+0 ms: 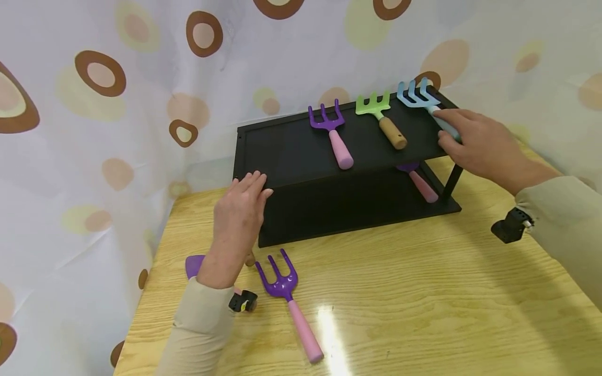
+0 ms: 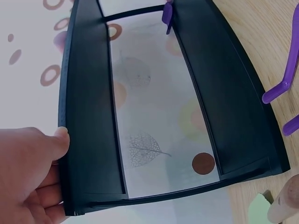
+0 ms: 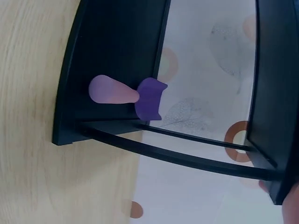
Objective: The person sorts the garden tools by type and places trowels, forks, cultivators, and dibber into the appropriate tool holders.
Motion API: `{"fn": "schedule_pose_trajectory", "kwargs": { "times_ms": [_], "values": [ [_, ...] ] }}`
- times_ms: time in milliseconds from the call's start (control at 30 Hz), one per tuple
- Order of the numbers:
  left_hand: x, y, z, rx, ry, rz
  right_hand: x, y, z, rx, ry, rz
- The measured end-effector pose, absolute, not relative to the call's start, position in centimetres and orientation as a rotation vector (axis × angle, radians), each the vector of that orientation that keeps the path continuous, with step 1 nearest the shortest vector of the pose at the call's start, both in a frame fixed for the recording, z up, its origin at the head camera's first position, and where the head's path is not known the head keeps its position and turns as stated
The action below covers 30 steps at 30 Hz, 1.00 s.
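Observation:
A black two-tier rack (image 1: pixel 291 151) stands on the table. My left hand (image 1: pixel 240 209) grips the left front corner of its upper shelf; in the left wrist view the thumb (image 2: pixel 60 142) lies against the edge, other fingers curled behind. At the shelf's right end my right hand (image 1: pixel 486 146) holds the handle of a light blue hand rake (image 1: pixel 416 98), thumb and index finger on either side. A green hand rake (image 1: pixel 373 106) with a wooden handle and a purple hand fork (image 1: pixel 327 122) with a pink handle lie beside it. The right wrist view shows only fingertips by the shelf corner.
On the lower shelf, at the right, lies a purple tool with a pink handle (image 3: pixel 114 91). Another purple hand fork (image 1: pixel 284 286) lies on the table in front. A purple blade (image 1: pixel 194 265) and a wooden handle end (image 1: pixel 250 259) show around my left wrist. A patterned curtain (image 1: pixel 141 104) hangs behind.

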State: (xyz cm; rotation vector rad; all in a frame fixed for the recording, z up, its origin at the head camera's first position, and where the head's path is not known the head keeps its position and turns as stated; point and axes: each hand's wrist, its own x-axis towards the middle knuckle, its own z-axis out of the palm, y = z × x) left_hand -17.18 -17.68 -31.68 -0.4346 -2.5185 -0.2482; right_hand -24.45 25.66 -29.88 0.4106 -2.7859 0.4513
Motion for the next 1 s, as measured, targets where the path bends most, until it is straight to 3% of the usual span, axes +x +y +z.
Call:
{"fn": "schedule_pose_trajectory", "kwargs": {
  "times_ms": [433, 700, 1000],
  "values": [
    [-15.9, -18.5, -31.9, -0.493, -2.502, -0.474, -24.5, 24.9, -30.9, 0.293, -2.670, 0.415],
    [-11.9, -18.5, -33.7, -0.541, -2.387, -0.573, -24.2, 25.0, -30.9, 0.276, -2.659, 0.418],
    [-8.7, -17.5, -36.2, -0.349, -2.677, -0.611, -24.3, 25.1, -31.1, 0.291, -2.647, 0.414]
  ]
}}
